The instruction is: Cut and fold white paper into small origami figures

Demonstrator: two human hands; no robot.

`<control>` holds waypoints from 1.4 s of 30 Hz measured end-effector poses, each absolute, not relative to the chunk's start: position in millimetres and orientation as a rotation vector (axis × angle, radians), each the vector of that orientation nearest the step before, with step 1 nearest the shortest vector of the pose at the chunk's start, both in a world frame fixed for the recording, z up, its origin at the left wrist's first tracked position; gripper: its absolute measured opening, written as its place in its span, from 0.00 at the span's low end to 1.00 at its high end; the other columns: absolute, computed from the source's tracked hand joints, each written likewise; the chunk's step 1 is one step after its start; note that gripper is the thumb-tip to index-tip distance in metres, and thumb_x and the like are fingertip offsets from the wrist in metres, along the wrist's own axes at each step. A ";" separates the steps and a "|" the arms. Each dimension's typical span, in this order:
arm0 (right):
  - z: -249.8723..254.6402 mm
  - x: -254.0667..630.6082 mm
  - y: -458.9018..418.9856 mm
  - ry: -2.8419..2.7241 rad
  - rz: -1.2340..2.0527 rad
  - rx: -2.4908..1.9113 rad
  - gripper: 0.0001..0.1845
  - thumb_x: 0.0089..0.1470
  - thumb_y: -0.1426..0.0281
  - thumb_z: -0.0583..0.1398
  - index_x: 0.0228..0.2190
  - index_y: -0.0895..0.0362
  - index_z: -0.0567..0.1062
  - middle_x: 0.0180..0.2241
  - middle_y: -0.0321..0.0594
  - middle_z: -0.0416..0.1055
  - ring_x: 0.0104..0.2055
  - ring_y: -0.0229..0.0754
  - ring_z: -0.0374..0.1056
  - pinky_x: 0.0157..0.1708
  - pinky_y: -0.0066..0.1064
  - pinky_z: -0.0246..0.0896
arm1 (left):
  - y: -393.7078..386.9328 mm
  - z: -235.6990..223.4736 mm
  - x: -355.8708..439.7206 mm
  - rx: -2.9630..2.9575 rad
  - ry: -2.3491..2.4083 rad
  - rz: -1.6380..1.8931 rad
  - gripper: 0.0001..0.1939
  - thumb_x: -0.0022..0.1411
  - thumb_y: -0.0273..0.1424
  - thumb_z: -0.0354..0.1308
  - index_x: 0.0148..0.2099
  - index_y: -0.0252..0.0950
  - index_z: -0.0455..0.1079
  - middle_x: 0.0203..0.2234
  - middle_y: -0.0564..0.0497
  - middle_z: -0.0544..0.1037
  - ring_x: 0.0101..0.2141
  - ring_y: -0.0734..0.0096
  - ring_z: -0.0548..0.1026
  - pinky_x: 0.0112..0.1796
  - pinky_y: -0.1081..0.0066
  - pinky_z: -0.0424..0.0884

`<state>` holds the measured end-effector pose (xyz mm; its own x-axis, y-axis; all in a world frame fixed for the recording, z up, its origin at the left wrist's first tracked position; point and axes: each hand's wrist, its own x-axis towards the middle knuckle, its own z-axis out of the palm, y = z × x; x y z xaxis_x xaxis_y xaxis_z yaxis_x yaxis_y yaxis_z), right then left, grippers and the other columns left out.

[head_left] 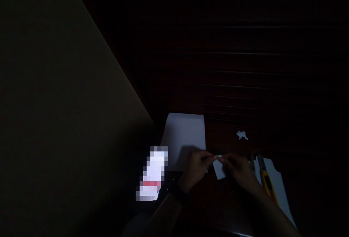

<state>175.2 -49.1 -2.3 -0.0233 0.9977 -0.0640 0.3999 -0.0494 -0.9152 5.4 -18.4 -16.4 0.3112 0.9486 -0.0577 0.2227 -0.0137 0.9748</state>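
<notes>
Between my hands is a small piece of white paper (219, 170), pinched along its top edge and hanging down toward me. My left hand (196, 165) holds the top left corner between thumb and fingertips. On the other side, my right hand (237, 168) pinches the top right part, its fingers closed. The fingertips of both hands almost meet there, where the paper's edge seems folded; the dim light hides the detail. A large white sheet (184, 131) lies flat behind and partly under my left hand.
Right of my right hand, a yellow utility knife (268, 186) rests on white paper (282, 189), beside a dark metal tool (252, 162). A torn paper scrap (241, 135) lies farther back. A lit, blurred phone screen (153, 173) is at left, near the pale wall (81, 120).
</notes>
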 end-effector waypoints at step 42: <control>-16.8 149.0 -65.7 -1.856 0.580 -1.468 0.15 0.52 0.64 0.57 0.43 0.53 0.69 0.42 0.45 0.70 0.45 0.50 0.65 0.45 0.41 0.60 | -17.8 -10.0 8.2 0.893 1.225 1.119 0.19 0.50 0.45 0.60 0.30 0.31 0.71 0.22 0.52 0.72 0.23 0.74 0.71 0.22 0.76 0.68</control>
